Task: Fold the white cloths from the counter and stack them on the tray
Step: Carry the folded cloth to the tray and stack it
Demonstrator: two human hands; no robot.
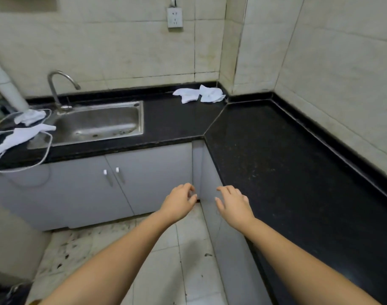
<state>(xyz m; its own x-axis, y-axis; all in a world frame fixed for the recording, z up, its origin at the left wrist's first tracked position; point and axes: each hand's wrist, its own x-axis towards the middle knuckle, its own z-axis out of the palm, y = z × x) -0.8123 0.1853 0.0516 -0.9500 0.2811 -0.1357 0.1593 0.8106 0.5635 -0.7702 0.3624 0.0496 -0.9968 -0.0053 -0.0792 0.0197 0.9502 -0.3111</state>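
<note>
Crumpled white cloths (200, 96) lie far ahead on the worktop (276, 161); right hand (234, 204) slightly nearer, left hand (180, 201) beside it, both grips released.

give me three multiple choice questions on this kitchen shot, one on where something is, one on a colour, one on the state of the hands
1. Where do the crumpled white cloths lie?
A. in the sink
B. on the counter's back corner by the wall
C. on the floor

2. What colour is the counter?
A. black
B. white
C. brown

3. What are the hands doing?
A. both hold a cloth
B. one grips the tap
C. both hold nothing

Answers:
1. B, the cloths sit on the counter against the tiled wall, right of the sink.
2. A, the speckled top is black above grey cabinets.
3. C, the left hand and the right hand hover in front of the cabinets with relaxed fingers, touching nothing.
</note>
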